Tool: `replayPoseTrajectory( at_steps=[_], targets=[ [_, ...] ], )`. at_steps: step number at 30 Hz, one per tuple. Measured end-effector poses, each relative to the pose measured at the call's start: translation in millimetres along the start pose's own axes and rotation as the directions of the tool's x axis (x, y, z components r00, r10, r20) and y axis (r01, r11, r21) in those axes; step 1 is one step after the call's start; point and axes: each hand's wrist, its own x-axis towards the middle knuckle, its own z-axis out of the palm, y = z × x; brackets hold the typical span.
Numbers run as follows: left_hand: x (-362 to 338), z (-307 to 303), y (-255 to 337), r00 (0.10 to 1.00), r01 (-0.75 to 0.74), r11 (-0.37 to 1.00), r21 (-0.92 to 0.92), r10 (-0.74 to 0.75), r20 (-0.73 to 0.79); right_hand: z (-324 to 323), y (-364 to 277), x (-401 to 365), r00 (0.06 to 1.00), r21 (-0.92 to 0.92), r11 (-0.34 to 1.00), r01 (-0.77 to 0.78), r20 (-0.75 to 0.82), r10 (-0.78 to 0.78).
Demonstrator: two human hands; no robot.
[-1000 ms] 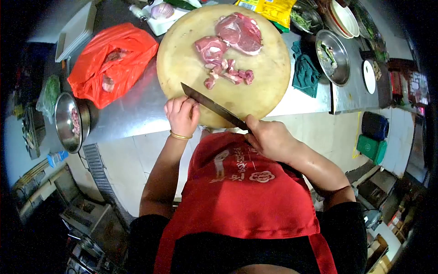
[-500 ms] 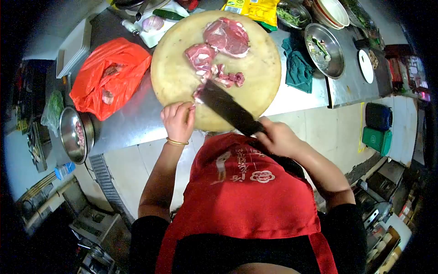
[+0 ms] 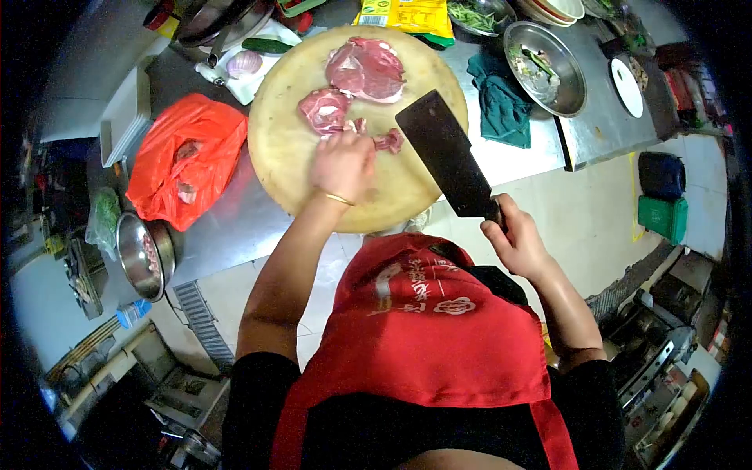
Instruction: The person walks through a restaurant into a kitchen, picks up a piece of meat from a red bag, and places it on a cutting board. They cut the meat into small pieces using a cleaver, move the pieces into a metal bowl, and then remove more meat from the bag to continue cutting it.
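My right hand [image 3: 517, 243] grips the handle of a dark, broad-bladed cleaver [image 3: 445, 153], raised over the right front of the round wooden chopping board [image 3: 274, 149]. My left hand [image 3: 343, 164], slightly blurred, is over the board with fingers curled down onto small cut meat pieces [image 3: 388, 141]; it hides some of them. Just beyond its fingertips lies a smaller chunk of raw meat [image 3: 323, 108] with a white bone or fat spot. Behind that rests a larger slab of raw red meat [image 3: 366, 70].
A red plastic bag [image 3: 188, 160] holding meat lies left of the board, with a steel bowl [image 3: 160, 251] of meat pieces at the counter's left edge. To the right are a dark green cloth [image 3: 501, 102] and another steel bowl [image 3: 576, 94]. A yellow packet [image 3: 403, 19] sits behind.
The cleaver has lifted from the meat and swung right. My left hand has moved from the board's front edge forward and right onto the small meat pieces. The view has shifted slightly.
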Motion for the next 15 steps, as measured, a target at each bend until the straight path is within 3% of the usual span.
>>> replayPoseTrajectory(
  at_steps=[2, 3, 7, 9, 11, 13, 14, 15],
  targets=[
    [-7, -14, -14, 0.964, 0.232, 0.852, -0.47, -0.266, -0.005, 3, -2, 6, 0.996, -0.09, 0.992, 0.088, 0.035, -0.085],
    [-16, 1, -43, 0.925, 0.229, 0.475, -0.85, -0.379, 0.037, 5, -3, 9, 0.989, -0.14, 0.98, 0.142, 0.071, -0.133],
    [-33, -17, -77, 0.786, 0.158, 0.24, -0.958, -0.618, -0.025, 23, -21, 34, 0.899, -0.148, 0.929, 0.34, 0.341, -0.275],
    [-51, -14, -80, 0.802, 0.211, 0.56, -0.801, -0.568, -0.186, 32, -30, 50, 0.864, -0.154, 0.934, 0.321, 0.452, -0.222],
    [-75, -11, -80, 0.815, 0.285, 0.814, -0.506, -0.484, -0.32, 36, -32, 61, 0.911, -0.177, 0.942, 0.284, 0.357, -0.208],
    [-96, -12, -77, 0.836, 0.363, 0.928, -0.084, -0.363, -0.411, 39, -35, 68, 0.943, -0.238, 0.941, 0.241, 0.285, -0.17],
    [-104, -11, -76, 0.856, 0.38, 0.915, 0.138, -0.291, -0.427, 41, -39, 70, 0.941, -0.241, 0.931, 0.273, 0.267, -0.207],
    [-106, -15, -67, 0.843, 0.43, 0.899, 0.078, -0.369, -0.392, 42, -42, 70, 0.938, -0.247, 0.92, 0.304, 0.249, -0.243]
  ],
)
